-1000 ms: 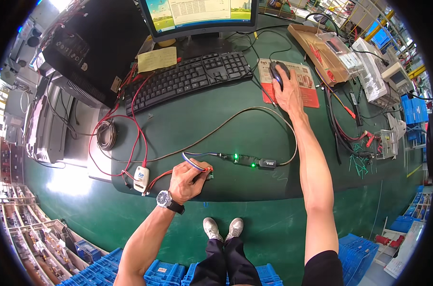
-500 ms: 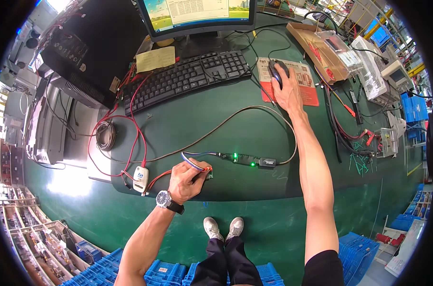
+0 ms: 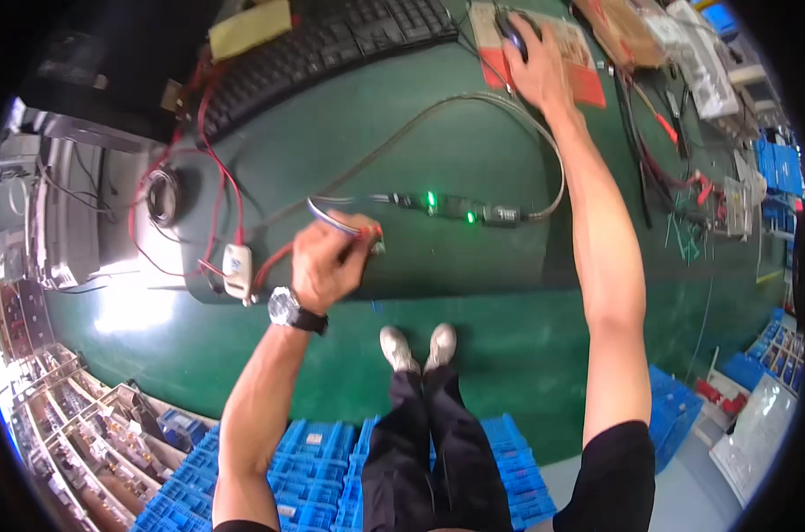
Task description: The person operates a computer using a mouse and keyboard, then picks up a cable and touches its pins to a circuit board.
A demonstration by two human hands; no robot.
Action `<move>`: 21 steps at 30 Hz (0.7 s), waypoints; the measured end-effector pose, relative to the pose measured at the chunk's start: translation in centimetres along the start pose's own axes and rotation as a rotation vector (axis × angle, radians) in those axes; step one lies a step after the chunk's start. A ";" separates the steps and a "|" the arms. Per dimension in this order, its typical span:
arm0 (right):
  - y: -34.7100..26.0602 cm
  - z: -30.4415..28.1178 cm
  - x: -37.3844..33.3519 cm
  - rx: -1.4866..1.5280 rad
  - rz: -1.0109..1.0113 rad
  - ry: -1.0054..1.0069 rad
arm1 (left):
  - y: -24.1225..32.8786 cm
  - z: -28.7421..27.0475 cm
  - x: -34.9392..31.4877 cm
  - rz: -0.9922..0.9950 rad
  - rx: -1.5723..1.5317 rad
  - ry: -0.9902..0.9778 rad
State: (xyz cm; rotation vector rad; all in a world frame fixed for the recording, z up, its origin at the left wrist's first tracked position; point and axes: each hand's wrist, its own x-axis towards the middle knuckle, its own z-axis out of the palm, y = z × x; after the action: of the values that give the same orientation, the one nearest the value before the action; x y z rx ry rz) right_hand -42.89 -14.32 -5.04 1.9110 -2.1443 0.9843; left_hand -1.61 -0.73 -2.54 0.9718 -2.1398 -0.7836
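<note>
Your left hand [image 3: 327, 264] has its fingers curled nearly closed and seems to pinch the small green board [image 3: 379, 246], at two o'clock from your palm, though it's blurry. The board looks light, stiff and easy to crack, so hold it by its edges; the thin wires [image 3: 322, 215] look bendy. At one o'clock, your right hand [image 3: 547, 80] bends loosely round the black mouse [image 3: 510, 35].
</note>
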 end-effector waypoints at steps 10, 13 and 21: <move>0.1 0.5 0.1 0.034 -0.044 0.029 | 0.0 0.0 -0.2 -0.015 -0.037 0.049; 0.0 0.6 0.3 0.030 -0.045 0.046 | -0.2 0.0 -0.1 -0.037 -0.062 0.060; 0.1 0.7 0.3 0.029 -0.083 0.054 | -0.4 0.2 -0.6 -0.078 -0.127 0.115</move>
State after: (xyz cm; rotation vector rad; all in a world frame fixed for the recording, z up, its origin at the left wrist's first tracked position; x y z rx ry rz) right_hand -42.87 -14.96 -5.44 1.9457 -2.0145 1.0439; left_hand -1.22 -0.44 -3.15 1.0139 -1.9400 -0.8695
